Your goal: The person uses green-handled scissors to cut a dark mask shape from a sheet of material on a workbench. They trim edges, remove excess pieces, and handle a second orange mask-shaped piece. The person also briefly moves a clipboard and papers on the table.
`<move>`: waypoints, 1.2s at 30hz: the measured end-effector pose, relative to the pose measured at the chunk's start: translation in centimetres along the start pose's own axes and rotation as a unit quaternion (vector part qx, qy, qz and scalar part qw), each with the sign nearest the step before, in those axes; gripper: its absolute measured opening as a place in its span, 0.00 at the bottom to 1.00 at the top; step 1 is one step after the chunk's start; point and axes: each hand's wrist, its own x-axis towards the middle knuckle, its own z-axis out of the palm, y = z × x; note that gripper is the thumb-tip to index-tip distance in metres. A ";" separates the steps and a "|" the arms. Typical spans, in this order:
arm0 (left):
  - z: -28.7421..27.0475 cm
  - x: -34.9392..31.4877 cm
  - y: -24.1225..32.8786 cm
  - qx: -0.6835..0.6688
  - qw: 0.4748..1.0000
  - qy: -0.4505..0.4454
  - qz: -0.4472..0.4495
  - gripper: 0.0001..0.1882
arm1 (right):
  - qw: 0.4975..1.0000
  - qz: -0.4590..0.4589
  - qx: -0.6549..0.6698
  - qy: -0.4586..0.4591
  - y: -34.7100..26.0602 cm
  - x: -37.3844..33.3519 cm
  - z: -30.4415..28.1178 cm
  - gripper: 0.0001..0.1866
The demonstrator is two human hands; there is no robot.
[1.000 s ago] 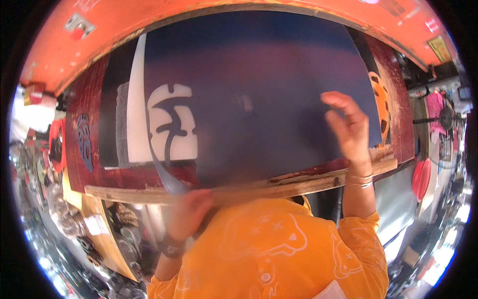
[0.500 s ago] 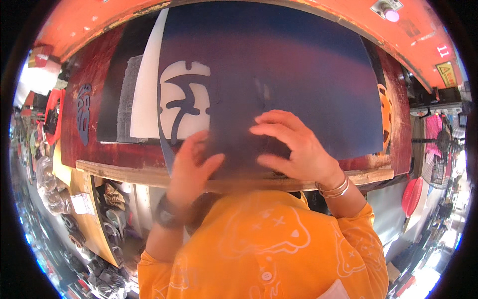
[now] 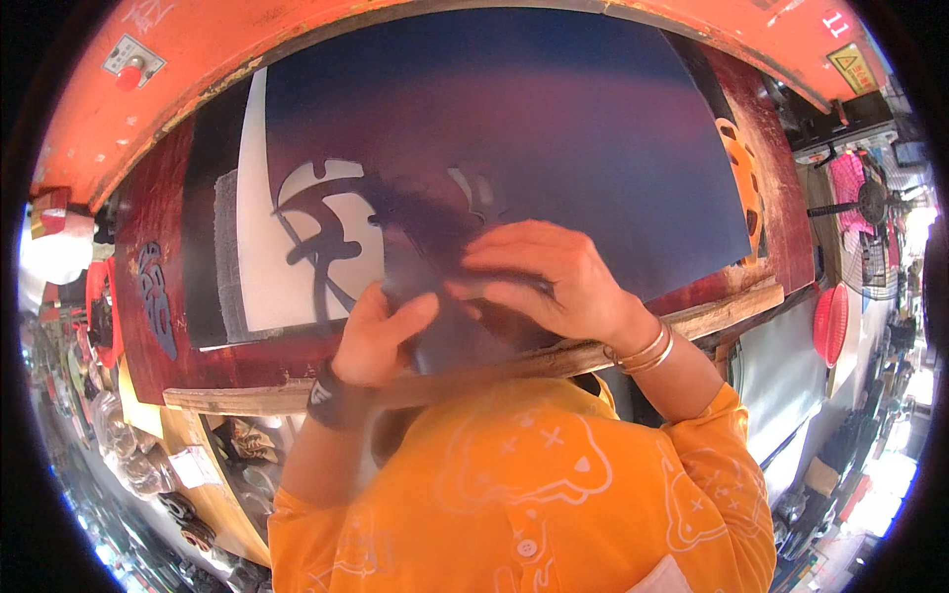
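Observation:
A large dark blue sheet [image 3: 593,148] covers most of the table in front of me. Openings with curved strips between them are cut through its left part, and a white board [image 3: 253,247] shows beneath. My left hand [image 3: 381,341] is closed on the sheet's near left part, thumb on top and most fingers hidden. To its right, my right hand [image 3: 554,282] bends its fingers over the sheet, thumb drawn in toward them, as a pinch on the sheet's material. The exact bit between those fingertips is blurred. Narrow curved slits [image 3: 473,188] show just beyond my right hand.
The dark red table [image 3: 148,346] has a worn wooden front rail [image 3: 247,397]. A dark cutting die or cut-out shape [image 3: 155,296] lies at left, an orange perforated piece [image 3: 743,188] at right. An orange machine beam [image 3: 217,64] spans the back. A fan [image 3: 872,208] stands at right.
My right thumb and fingers have come closer together. The sheet's cut strips have shifted over the white board, and the slits beyond my right hand show more. The whole view has turned slightly.

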 end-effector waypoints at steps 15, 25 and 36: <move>0.4 -4.9 -1.9 0.307 0.943 0.033 -0.126 0.15 | 0.868 0.230 -0.358 0.255 9.4 10.1 -7.1 0.31; 1.2 -5.0 4.3 0.176 0.959 0.206 0.086 0.26 | 0.980 -0.006 0.058 0.192 0.6 5.3 -5.6 0.12; -3.1 4.5 2.3 0.233 0.964 0.127 0.030 0.14 | 0.959 -0.016 0.229 -0.166 -1.4 -1.3 -3.0 0.15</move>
